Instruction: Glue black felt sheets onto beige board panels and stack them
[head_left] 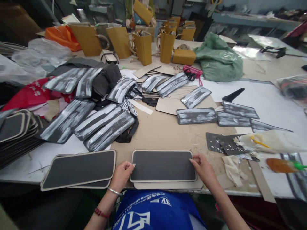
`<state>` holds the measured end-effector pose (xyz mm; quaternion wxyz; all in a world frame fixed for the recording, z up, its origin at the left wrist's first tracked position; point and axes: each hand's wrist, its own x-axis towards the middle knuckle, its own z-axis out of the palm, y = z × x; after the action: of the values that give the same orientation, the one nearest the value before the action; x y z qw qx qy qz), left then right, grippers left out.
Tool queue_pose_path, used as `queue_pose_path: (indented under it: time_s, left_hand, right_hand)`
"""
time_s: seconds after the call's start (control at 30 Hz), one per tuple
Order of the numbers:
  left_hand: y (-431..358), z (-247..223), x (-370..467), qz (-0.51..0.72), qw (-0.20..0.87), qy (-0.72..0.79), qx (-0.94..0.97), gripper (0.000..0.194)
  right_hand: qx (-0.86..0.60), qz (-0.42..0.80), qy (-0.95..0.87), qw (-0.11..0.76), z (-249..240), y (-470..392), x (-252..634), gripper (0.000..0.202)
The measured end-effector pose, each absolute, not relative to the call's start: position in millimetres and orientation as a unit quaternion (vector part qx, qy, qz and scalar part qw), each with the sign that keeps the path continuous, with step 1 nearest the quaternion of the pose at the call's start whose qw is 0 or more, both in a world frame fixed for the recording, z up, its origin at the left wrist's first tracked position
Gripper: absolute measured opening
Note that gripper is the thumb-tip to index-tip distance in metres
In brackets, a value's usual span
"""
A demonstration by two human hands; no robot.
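Left hand (122,173) and right hand (203,166) are set at opposite short ends of a dark panel (164,166), which is lightly pinched by both. The panel's left edge is gripped by the left thumb and fingertips, while the right thumb is pressed onto the upper face near the top right corner; the fingers beneath the edges are partly hidden. The panel, bordered in beige, is laid flat at the near edge of the worktable (153,137), directly in front of a blue apron (155,209) printed with white characters. Beneath it, a beige sheet (168,185) is partly exposed along the near side.

Just beside the left hand, similar dark panels (79,169) are stacked slightly askew. A metal bracelet (114,191) and a red bracelet (102,213) are worn on the left arm.

Farther back, dark pieces streaked with white (109,131) are spread on both sides, some overlapped. To the right, a crumpled cloth (233,169) and an amber bottle (279,165) with a green tip are seen. At the far side, mustard-coloured bags (142,48) are stood in rows beside a green sack (217,60), and one bag is held up by another person (129,11).
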<state>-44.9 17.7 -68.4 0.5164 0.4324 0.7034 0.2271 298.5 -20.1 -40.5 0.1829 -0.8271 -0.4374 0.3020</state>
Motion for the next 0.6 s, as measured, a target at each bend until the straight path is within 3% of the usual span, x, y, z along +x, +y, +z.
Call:
queue_pose_path:
  time_s: [0.33,0.6]
  left_hand:
    - [15,-70,-44,0.221,0.506,0.715,0.430,0.040]
    - [16,-62,-37,0.243,0.490,0.729,0.411,0.028]
  right_hand:
    - [-0.833,0.267,-0.473,0.106,-41,-17,295,0.020]
    - [-0.822,0.291,-0.471,0.135,-58,-16,309,0.030]
